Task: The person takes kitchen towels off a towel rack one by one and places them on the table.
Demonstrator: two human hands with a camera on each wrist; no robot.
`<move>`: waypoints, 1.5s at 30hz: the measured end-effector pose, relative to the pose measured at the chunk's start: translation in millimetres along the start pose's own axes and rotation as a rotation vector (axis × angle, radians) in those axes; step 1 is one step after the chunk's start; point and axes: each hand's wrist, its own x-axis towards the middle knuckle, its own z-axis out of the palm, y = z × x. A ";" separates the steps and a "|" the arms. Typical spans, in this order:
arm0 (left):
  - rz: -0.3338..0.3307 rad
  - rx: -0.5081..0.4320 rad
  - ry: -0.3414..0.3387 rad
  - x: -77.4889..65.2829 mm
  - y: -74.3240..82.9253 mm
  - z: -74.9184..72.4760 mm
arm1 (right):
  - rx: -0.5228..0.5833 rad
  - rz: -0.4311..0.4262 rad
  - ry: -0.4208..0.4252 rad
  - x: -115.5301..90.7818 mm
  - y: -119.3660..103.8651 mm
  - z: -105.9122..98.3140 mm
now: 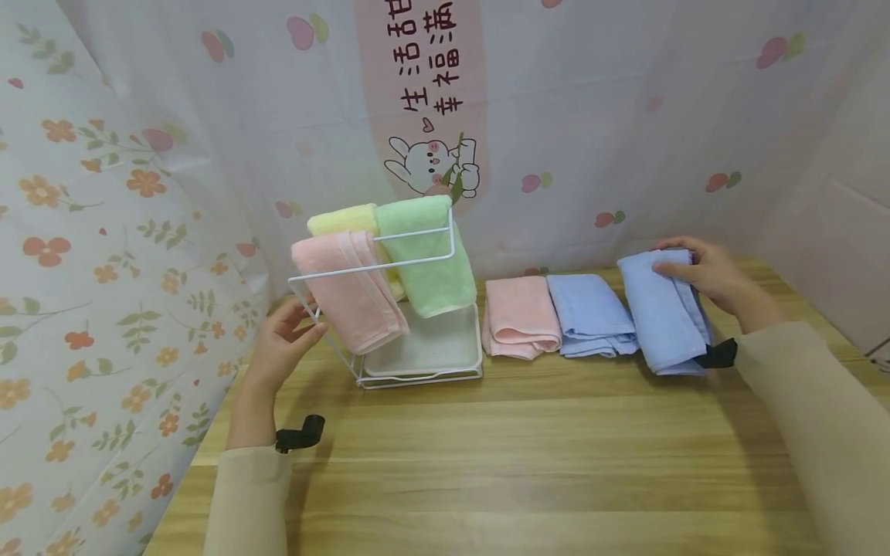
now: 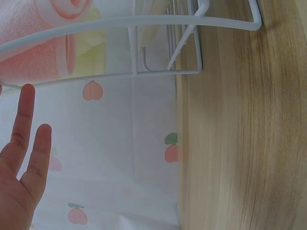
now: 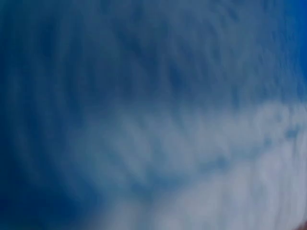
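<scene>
A white wire towel rack [image 1: 342,272] stands left of centre, with a pink towel [image 1: 351,293], a yellow towel [image 1: 344,220] and a green towel [image 1: 427,259] draped over its bars. My left hand [image 1: 281,340] holds the rack's left side wire between thumb and fingers; two other fingers [image 2: 36,163] stretch out straight beside the frame in the left wrist view. On the right, my right hand [image 1: 716,278] grips a folded blue towel [image 1: 660,309] by its upper right edge, thumb in front. Blurred blue cloth [image 3: 192,143] fills the right wrist view.
A folded pink towel [image 1: 521,313] and another folded blue towel [image 1: 591,309] lie side by side between the rack and my right hand. A white tray [image 1: 424,374] sits in the rack's base. Behind the wooden table [image 1: 528,455] hangs a printed curtain [image 1: 591,116].
</scene>
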 end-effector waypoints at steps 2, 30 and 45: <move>0.006 -0.004 0.004 0.5 -0.3 0.5 | 0.003 0.010 0.015 1.6 1.9 1.4; 0.025 -0.026 0.021 1.3 -0.2 3.6 | -0.129 -0.063 -0.293 -44.3 29.4 5.0; 0.017 -0.047 0.051 -1.5 0.6 6.8 | 0.249 -0.021 -0.229 -52.1 27.0 16.0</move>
